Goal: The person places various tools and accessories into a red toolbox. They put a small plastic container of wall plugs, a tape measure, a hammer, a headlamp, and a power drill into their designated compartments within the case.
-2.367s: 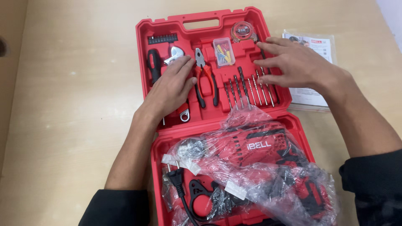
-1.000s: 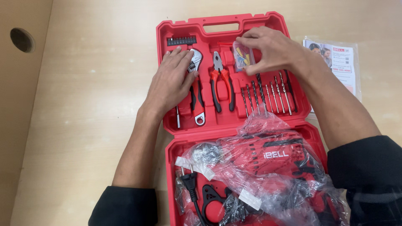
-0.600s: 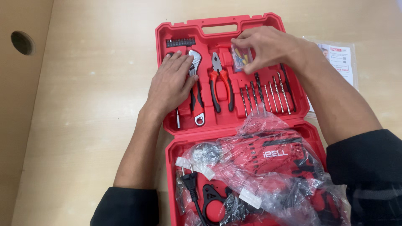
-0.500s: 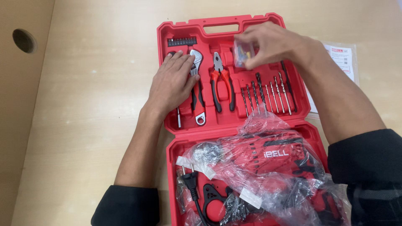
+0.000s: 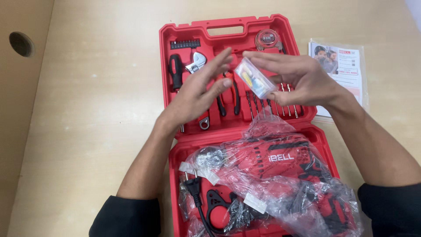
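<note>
Change: the small clear plastic box (image 5: 255,78) sat at the case lid's upper slots a moment ago — now it is lifted above the tools, and the left hand (image 5: 199,90) has come up off the wrench.
Right hand (image 5: 293,77): pinches the box between thumb and fingertips, tilted, yellow bits inside.
Left hand: open, fingers spread, just beside the box, not gripping it.
Case (image 5: 175,145): red moulded plastic, open flat on a pale wooden table (image 5: 87,114).
Lid tools: chrome adjustable wrench (image 5: 195,62), red-handled pliers (image 5: 229,94), row of thin drill bits (image 5: 285,102), round tape measure (image 5: 267,39).
Lower half: red drill (image 5: 272,158) under crinkled clear wrap — black plug (image 5: 191,184) at its left.
Leaflet (image 5: 340,66): white, in a clear sleeve, right of the case.
</note>
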